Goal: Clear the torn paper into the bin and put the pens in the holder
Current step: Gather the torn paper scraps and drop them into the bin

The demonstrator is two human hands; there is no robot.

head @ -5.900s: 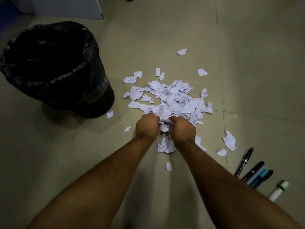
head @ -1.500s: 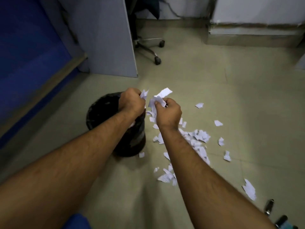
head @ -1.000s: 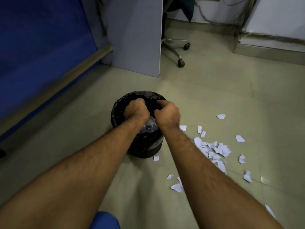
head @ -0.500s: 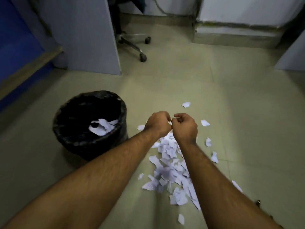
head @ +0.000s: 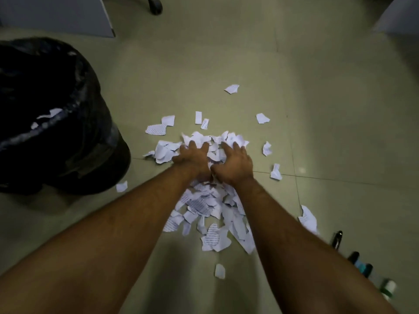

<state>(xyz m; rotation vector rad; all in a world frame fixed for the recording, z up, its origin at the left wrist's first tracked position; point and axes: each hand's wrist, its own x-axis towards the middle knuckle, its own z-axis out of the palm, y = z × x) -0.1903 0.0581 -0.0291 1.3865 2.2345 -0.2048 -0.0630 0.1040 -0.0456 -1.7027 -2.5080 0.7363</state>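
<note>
A heap of torn printed paper (head: pixel 204 205) lies on the floor in front of me, with loose scraps scattered around it. My left hand (head: pixel 192 158) and my right hand (head: pixel 234 162) rest side by side on the far part of the heap, fingers spread over the pieces. A bin with a black liner (head: pixel 68 132) stands to the left, and some scraps show inside it. Several pens (head: pixel 360 265) lie at the lower right, partly behind my right forearm. No pen holder is in view.
A grey partition panel (head: pixel 68 17) stands at the top left and a chair castor (head: pixel 155 4) sits at the top edge. The floor is pale tile with seams running across and along the right.
My hands dropped a handful of paper into the bin, swung back to the right and came down onto the heap with fingers now spread. The view tilted down.
</note>
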